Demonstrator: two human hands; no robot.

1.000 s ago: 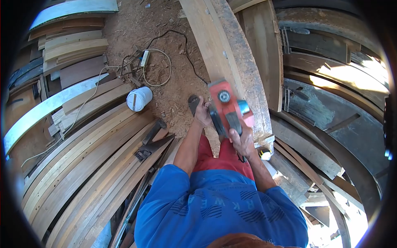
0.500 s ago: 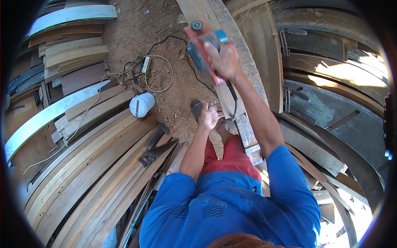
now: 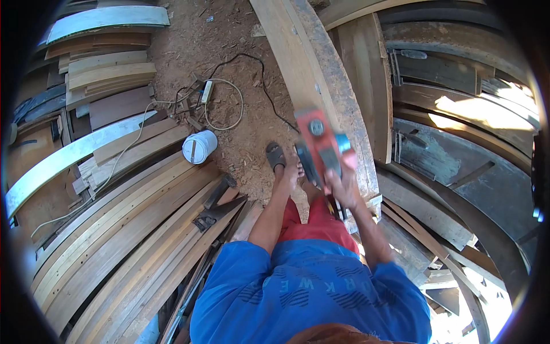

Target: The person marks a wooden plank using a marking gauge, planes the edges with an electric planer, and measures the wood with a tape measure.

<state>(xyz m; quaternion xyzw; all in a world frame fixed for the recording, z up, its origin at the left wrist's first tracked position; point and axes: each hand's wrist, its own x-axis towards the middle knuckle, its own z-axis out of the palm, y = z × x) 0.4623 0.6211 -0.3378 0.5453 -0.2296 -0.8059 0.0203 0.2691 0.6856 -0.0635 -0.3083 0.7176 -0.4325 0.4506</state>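
My right hand (image 3: 344, 188) is wrapped around the rear handle of a red electric planer (image 3: 314, 125), which is slightly smeared by motion. The planer is at the near end of a long wooden board (image 3: 286, 49) lying along a rough, worn workbench (image 3: 349, 114). My left hand (image 3: 292, 170) is just left of the planer, over my sandalled foot (image 3: 275, 153). Its fingers look apart and it holds nothing that I can see; the planer's dark side part is close to the fingertips. The planer's underside is hidden.
A black cord (image 3: 263, 74) runs over the shavings-strewn ground to a white power strip (image 3: 207, 92). A white bucket (image 3: 200, 147) stands left of my feet. A handsaw (image 3: 220, 212) lies on stacked planks (image 3: 126, 252). More boards (image 3: 452, 114) lean at the right.
My right hand has drawn the planer back towards my body, uncovering more of the board. My left hand has stayed low beside the bench, its fingers now close to the planer.
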